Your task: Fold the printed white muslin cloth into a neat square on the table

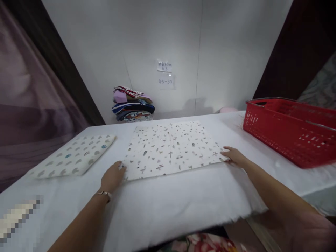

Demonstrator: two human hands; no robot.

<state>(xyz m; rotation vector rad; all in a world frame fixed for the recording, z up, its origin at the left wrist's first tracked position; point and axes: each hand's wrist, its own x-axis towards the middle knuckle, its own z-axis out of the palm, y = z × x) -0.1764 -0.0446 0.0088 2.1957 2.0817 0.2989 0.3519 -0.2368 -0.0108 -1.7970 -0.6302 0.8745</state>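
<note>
A white cloth (168, 148) printed with small grey and brown figures lies spread on the white-covered table. My left hand (113, 176), a bracelet at its wrist, is closed on the near left corner of this cloth. At the near right corner, my right hand (234, 156) pinches the edge between thumb and fingers. The cloth's near edge runs between the two hands, slightly raised on the right. Left of my left hand lies a folded cream cloth (78, 155) with grey mushroom-like shapes and a few blue ones.
A red plastic basket (283, 134) stands on the right of the table. Behind the table's far edge is a stack of folded fabrics (133, 106). Paper labels (165, 75) are on the grey wall. A mauve curtain (34, 105) hangs at the left.
</note>
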